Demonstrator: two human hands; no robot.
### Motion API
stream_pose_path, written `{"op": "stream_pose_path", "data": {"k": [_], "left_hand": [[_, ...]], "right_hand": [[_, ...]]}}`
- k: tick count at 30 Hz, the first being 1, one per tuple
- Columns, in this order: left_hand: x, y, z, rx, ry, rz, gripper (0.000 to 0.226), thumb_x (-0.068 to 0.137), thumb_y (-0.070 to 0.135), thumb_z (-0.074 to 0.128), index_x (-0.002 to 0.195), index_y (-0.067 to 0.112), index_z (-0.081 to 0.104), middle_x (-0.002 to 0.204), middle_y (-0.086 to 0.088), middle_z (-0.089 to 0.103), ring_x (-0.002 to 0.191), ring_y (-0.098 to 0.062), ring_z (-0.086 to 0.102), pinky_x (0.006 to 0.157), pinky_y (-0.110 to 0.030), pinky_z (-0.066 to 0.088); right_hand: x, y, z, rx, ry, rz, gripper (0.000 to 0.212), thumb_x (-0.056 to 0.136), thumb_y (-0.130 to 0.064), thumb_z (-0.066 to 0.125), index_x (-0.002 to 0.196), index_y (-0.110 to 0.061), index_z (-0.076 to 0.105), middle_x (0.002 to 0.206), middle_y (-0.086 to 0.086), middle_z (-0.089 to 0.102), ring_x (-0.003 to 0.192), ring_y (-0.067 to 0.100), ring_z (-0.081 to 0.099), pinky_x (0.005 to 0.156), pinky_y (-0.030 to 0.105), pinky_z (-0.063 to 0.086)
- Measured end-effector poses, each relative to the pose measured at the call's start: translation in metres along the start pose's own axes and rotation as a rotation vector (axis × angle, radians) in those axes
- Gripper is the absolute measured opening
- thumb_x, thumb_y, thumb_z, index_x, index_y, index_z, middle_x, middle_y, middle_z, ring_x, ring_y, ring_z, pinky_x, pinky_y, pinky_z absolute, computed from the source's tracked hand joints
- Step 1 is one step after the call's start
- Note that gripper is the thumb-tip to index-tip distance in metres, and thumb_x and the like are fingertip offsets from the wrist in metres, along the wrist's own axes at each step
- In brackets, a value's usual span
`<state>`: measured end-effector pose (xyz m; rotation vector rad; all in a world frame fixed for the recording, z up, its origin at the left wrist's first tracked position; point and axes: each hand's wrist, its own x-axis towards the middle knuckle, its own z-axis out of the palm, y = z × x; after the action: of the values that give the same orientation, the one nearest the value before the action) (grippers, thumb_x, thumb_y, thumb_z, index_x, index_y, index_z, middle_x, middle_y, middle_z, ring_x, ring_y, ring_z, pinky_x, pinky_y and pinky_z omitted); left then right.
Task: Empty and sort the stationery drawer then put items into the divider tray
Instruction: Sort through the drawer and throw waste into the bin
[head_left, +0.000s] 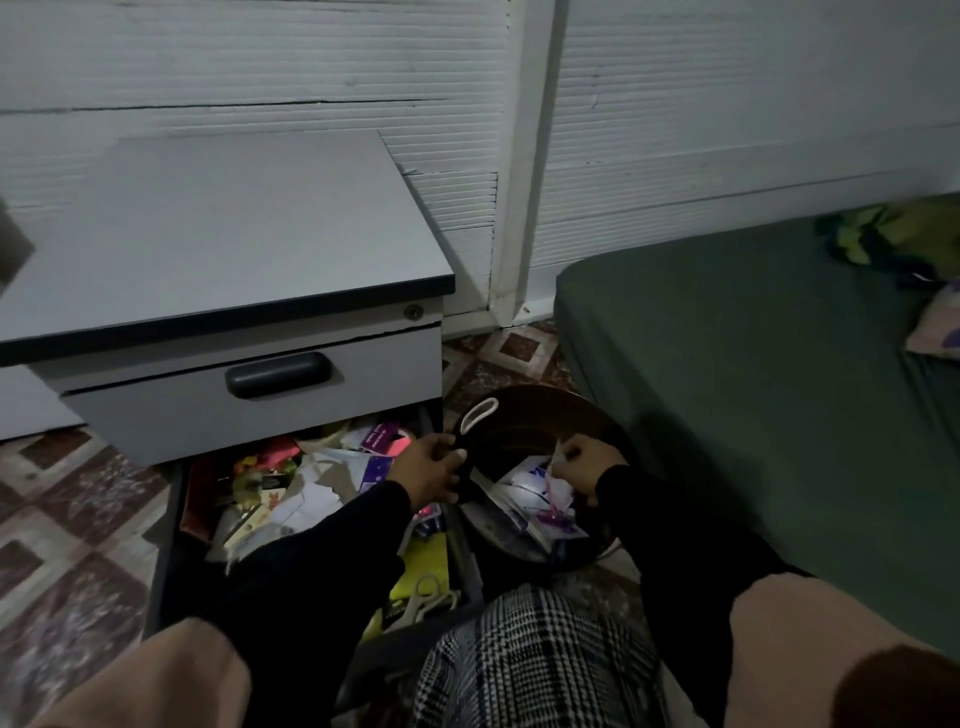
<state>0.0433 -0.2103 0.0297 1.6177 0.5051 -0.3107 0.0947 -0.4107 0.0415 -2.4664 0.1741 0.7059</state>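
On patterned tile floor (78, 519) — open drawer (311, 499) | left hand (431, 470) grip clamped on basket (524, 410) rim | right hand (584, 465) grip clamped on papers (530, 488)

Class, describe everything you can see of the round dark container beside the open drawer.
The round dark container stands upright on the tiled floor, between the open drawer and the green mattress. It looks like dark plastic or metal; the dim light leaves that unclear. A white loop handle sits at its near-left rim. Papers and wrappers lie inside. The left hand grips its rim; the right hand reaches into it, pinching paper.
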Motion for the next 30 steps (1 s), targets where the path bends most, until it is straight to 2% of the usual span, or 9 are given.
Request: {"op": "stream_pose_path", "data": {"k": [4, 8, 11, 13, 17, 20, 23, 26, 30], "left_hand": [[-0.005, -0.006, -0.012, -0.015, 0.019, -0.004, 0.024, 0.096, 0.002, 0.048, 0.12, 0.0, 0.045, 0.076, -0.006, 0.048, 0.06, -0.017, 0.046, 0.041, -0.019, 0.043], [-0.012, -0.011, -0.03, -0.022, 0.028, 0.008, 0.032, 0.095, 0.004, 0.05, 0.126, 0.0, 0.045, 0.081, -0.01, 0.051, 0.064, -0.021, 0.05, 0.063, -0.032, 0.047], [-0.024, -0.014, -0.048, -0.007, 0.023, 0.017, 0.029, 0.096, 0.006, 0.048, 0.125, 0.007, 0.043, 0.094, -0.013, 0.054, 0.063, -0.015, 0.059, 0.051, -0.023, 0.051], [-0.03, -0.018, -0.061, 0.012, 0.04, 0.023, 0.029, 0.097, 0.005, 0.047, 0.125, 0.005, 0.044, 0.095, -0.012, 0.055, 0.063, -0.013, 0.06, 0.051, -0.022, 0.049], [-0.043, -0.033, -0.098, 0.038, 0.099, 0.016, 0.036, 0.095, 0.006, 0.051, 0.129, 0.001, 0.044, 0.085, -0.008, 0.056, 0.07, -0.019, 0.057, 0.054, -0.027, 0.049], [-0.051, -0.045, -0.125, 0.036, 0.122, 0.0, 0.035, 0.094, 0.006, 0.053, 0.128, 0.002, 0.045, 0.086, -0.007, 0.054, 0.07, -0.018, 0.055, 0.053, -0.024, 0.051], [-0.057, -0.058, -0.151, 0.042, 0.166, -0.004, 0.036, 0.092, 0.007, 0.055, 0.126, 0.002, 0.046, 0.086, -0.006, 0.053, 0.072, -0.018, 0.055, 0.053, -0.023, 0.05], [-0.061, -0.073, -0.173, 0.058, 0.234, -0.009, 0.038, 0.091, 0.002, 0.056, 0.127, 0.001, 0.046, 0.083, -0.006, 0.052, 0.066, -0.018, 0.051, 0.041, -0.019, 0.043], [-0.061, -0.089, -0.196, 0.291, 0.309, 0.003, 0.038, 0.089, 0.004, 0.06, 0.125, 0.0, 0.05, 0.097, -0.009, 0.056, 0.069, -0.017, 0.051, 0.053, -0.019, 0.045]], "right_hand": [[-0.002, -0.007, 0.013, 0.054, 0.011, -0.026, 0.026, 0.088, -0.022, 0.058, 0.113, -0.013, 0.057, 0.107, 0.008, 0.055, 0.089, 0.023, 0.053, 0.06, 0.027, 0.044], [-0.004, -0.016, 0.021, 0.045, 0.019, -0.057, 0.033, 0.088, -0.023, 0.059, 0.119, -0.012, 0.057, 0.118, 0.01, 0.057, 0.107, 0.028, 0.056, 0.091, 0.034, 0.05], [-0.007, -0.027, 0.028, 0.076, -0.017, -0.089, 0.02, 0.088, -0.022, 0.061, 0.105, -0.012, 0.057, 0.09, 0.004, 0.055, 0.082, 0.021, 0.055, 0.075, 0.031, 0.05], [-0.009, -0.035, 0.034, 0.073, -0.019, -0.107, 0.013, 0.087, -0.021, 0.063, 0.093, -0.013, 0.055, 0.073, 0.0, 0.049, 0.067, 0.017, 0.049, 0.065, 0.028, 0.045], [-0.014, -0.058, 0.054, 0.041, -0.042, -0.155, 0.012, 0.086, -0.022, 0.064, 0.089, -0.016, 0.054, 0.082, 0.004, 0.055, 0.078, 0.021, 0.052, 0.06, 0.027, 0.044], [-0.019, -0.077, 0.072, 0.046, -0.094, -0.16, 0.011, 0.088, -0.023, 0.062, 0.09, -0.017, 0.054, 0.085, 0.006, 0.056, 0.071, 0.021, 0.054, 0.053, 0.026, 0.045], [-0.019, -0.093, 0.091, 0.031, -0.113, -0.174, 0.009, 0.087, -0.021, 0.062, 0.088, -0.017, 0.054, 0.083, 0.005, 0.055, 0.07, 0.021, 0.055, 0.053, 0.026, 0.047], [-0.02, -0.106, 0.11, 0.002, -0.147, -0.203, 0.007, 0.087, -0.017, 0.061, 0.087, -0.014, 0.054, 0.073, 0.0, 0.052, 0.065, 0.017, 0.052, 0.052, 0.026, 0.045], [-0.016, -0.118, 0.135, -0.03, -0.181, -0.29, 0.017, 0.085, -0.014, 0.066, 0.073, -0.017, 0.054, 0.086, 0.006, 0.061, 0.084, 0.019, 0.056, 0.073, 0.03, 0.047]]}}
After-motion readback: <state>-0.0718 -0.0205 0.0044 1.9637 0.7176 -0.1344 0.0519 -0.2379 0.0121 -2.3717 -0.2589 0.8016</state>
